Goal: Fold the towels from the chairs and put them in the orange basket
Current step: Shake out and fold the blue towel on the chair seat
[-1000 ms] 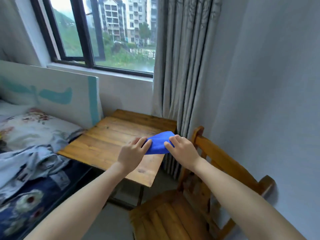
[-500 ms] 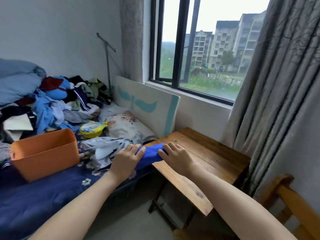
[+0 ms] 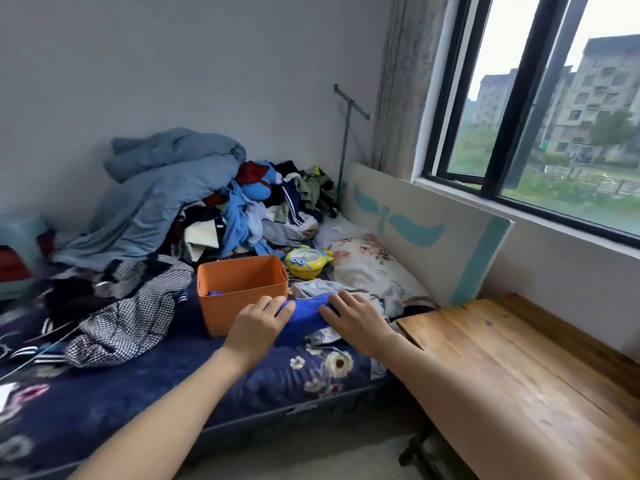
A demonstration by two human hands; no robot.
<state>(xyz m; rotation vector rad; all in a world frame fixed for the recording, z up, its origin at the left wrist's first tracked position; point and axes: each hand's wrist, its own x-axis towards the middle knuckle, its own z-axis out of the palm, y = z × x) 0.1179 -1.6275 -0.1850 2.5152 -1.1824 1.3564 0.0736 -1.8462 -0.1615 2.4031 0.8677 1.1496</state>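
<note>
Head view: L hand & R hand clasp folded blue towel by its ends, fingers curled over top, prob. to keep fold intact. Towel held above bed, just beside orange basket, not yet inside; basket open-topped, w/in reach for drop-in.

We identify the location as a home bedroom. A bed with a navy floral cover carries a pillow and a heap of clothes; a wooden table stands beside it, and the window faces apartment blocks.
</note>
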